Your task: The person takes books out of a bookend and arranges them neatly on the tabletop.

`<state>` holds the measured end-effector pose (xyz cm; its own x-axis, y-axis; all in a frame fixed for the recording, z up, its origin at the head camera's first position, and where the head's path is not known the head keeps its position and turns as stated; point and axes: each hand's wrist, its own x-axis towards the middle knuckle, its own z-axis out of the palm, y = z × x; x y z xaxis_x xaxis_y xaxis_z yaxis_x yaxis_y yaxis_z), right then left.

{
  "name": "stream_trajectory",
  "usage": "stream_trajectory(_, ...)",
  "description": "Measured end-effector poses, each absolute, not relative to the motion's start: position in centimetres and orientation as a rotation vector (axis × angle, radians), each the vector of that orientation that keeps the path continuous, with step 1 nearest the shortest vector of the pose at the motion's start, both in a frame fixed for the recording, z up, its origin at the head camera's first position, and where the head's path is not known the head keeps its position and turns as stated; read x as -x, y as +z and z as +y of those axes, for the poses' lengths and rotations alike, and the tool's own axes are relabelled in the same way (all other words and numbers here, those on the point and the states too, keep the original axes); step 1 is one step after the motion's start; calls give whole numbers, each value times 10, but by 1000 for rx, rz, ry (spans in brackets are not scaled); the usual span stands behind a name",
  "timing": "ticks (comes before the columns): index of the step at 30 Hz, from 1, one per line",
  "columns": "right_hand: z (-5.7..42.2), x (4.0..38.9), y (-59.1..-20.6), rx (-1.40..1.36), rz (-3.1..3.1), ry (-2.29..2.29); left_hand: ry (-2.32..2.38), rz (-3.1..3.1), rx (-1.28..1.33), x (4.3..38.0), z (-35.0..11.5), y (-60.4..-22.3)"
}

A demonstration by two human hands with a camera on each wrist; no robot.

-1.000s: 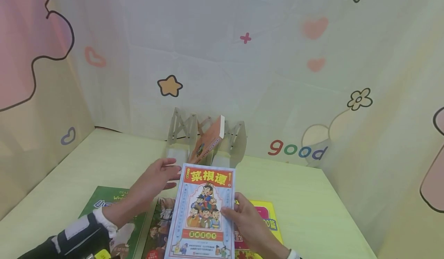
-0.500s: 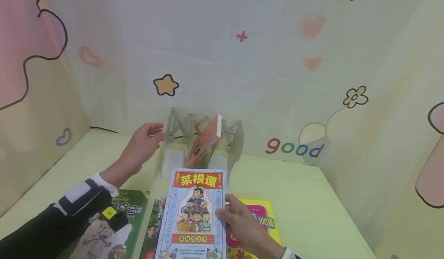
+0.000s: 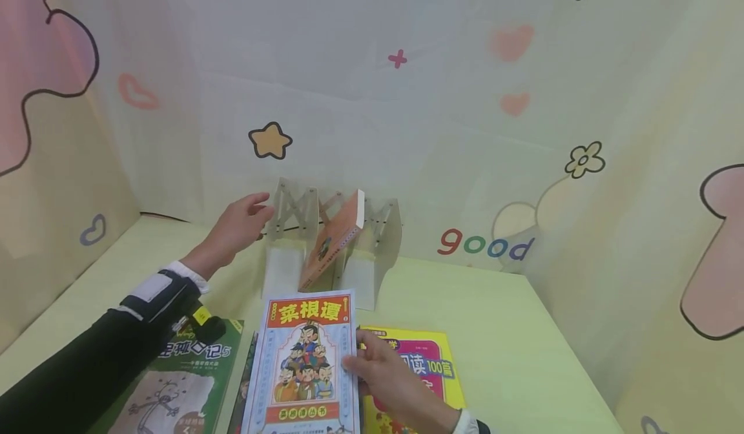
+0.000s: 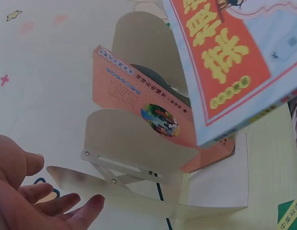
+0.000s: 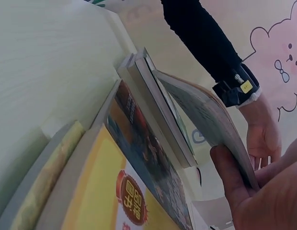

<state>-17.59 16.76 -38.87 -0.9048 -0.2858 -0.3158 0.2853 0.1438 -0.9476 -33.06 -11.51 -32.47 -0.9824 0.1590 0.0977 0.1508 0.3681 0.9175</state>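
In the head view my right hand [image 3: 395, 372] pinches the right edge of a light blue book [image 3: 307, 363] with a red title band, thumb on its cover. My left hand [image 3: 237, 230], fingers loosely extended and holding nothing, is beside the left end of a beige folding bookend rack [image 3: 386, 253]. The left wrist view shows those fingertips [image 4: 93, 206] close to the rack's end panel; whether they touch it I cannot tell. An orange book [image 3: 334, 240] leans tilted in the rack's middle slot.
On the table [image 3: 500, 330] lie a green book [image 3: 197, 369] at the left and a yellow book [image 3: 433, 350] at the right. Between them a dark-covered book [image 5: 146, 148] is mostly hidden in the head view. A printed curtain [image 3: 349, 85] hangs behind the rack.
My left hand has moved away from the light blue book, up and left to the rack's left end. The light blue book, held in my right hand, has shifted left and down in view.
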Motion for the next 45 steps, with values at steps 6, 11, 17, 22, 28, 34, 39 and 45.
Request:
stream_trajectory(6,160,176,-392,-24,2007,-1779,1723,2551,-290,338,-117,-328)
stream_trajectory(11,155,173,-395,-81,2018,-1744,1693,2517,-299,340,-118,-328)
stream_trajectory(17,151,172,-402,-153,2053,-1654,1701,2463,-323,341,-117,-330)
stream_trajectory(22,151,172,-407,-185,2069,-1588,1749,2425,-345,343,-116,-333)
stream_trajectory(28,149,175,-412,-204,2097,-1527,1750,2444,-314,342,-116,-334)
stream_trajectory(34,145,179,-416,-145,2139,-1474,1738,2456,-295,342,-116,-334)
stream_trajectory(39,141,177,-417,-64,2319,-1266,1740,2457,-296,342,-116,-334)
stream_trajectory(45,135,171,-418,-28,2459,-1110,1736,2459,-280,342,-116,-334)
